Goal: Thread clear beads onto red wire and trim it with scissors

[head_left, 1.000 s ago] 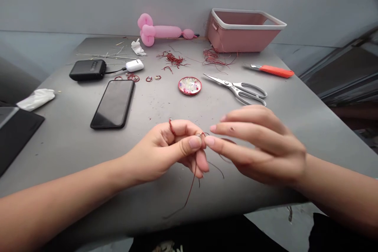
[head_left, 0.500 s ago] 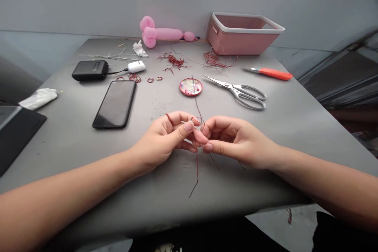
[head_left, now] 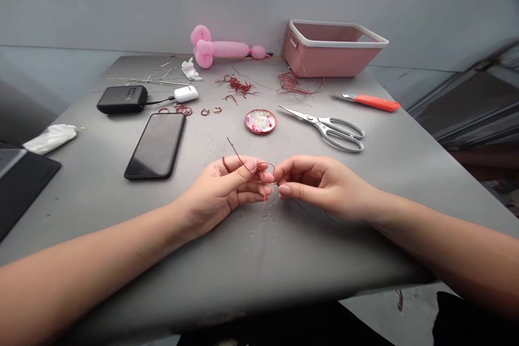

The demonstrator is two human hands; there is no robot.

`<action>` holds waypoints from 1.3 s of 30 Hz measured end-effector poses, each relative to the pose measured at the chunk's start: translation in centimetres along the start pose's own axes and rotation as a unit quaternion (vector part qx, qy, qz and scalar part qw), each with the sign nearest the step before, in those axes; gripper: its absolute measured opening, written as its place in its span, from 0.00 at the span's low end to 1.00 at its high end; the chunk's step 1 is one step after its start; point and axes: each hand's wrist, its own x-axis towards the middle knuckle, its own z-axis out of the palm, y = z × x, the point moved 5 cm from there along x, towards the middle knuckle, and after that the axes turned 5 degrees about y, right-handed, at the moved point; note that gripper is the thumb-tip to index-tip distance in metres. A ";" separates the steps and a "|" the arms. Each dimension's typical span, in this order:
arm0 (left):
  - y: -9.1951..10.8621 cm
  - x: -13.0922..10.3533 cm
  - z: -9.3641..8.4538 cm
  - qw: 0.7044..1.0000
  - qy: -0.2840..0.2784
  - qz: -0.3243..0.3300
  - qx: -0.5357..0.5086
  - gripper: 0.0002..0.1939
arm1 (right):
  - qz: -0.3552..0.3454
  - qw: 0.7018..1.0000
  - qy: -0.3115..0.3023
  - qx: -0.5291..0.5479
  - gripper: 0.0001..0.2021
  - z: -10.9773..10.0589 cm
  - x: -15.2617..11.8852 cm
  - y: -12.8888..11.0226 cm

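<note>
My left hand [head_left: 229, 184] pinches a thin dark red cord [head_left: 237, 154] between thumb and index finger; one end sticks up to the left over the thumb. A small loop of the cord lies between the two hands. My right hand [head_left: 320, 184] is closed on the cord at its fingertips, close to the left fingers, with a thin strand hanging below it. A red cord ring circles my left index finger. Just beyond the hands is a round red-rimmed dish [head_left: 260, 121] of small pale and pink beads.
Scissors [head_left: 324, 127] and an orange-handled cutter [head_left: 373, 101] lie right. A phone [head_left: 156, 146], power bank [head_left: 122, 99] and white case [head_left: 186, 93] are left. Cord scraps [head_left: 239, 85], a pink balloon [head_left: 231, 49] and a pink basket [head_left: 332, 59] stand behind.
The cord end that hung below my left hand now points up and left over the thumb. The fingers of my left hand have shifted around the loop. The right hand remains close beside them.
</note>
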 end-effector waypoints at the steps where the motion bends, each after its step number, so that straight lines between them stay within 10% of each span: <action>1: 0.0 0.0 -0.1 1.000 0.001 -0.005 0.002 0.10 | -0.002 1.000 -0.002 -0.011 0.11 -0.1 0.0 0.0; 18: -0.4 0.4 0.0 0.997 -0.040 -0.052 0.043 0.13 | -0.080 0.970 -0.076 -0.218 0.09 -0.9 0.1 -1.4; 39: -0.4 -0.2 0.5 0.998 -0.017 -0.043 0.037 0.12 | 0.053 0.965 -0.142 -0.213 0.18 -1.2 -0.3 -1.1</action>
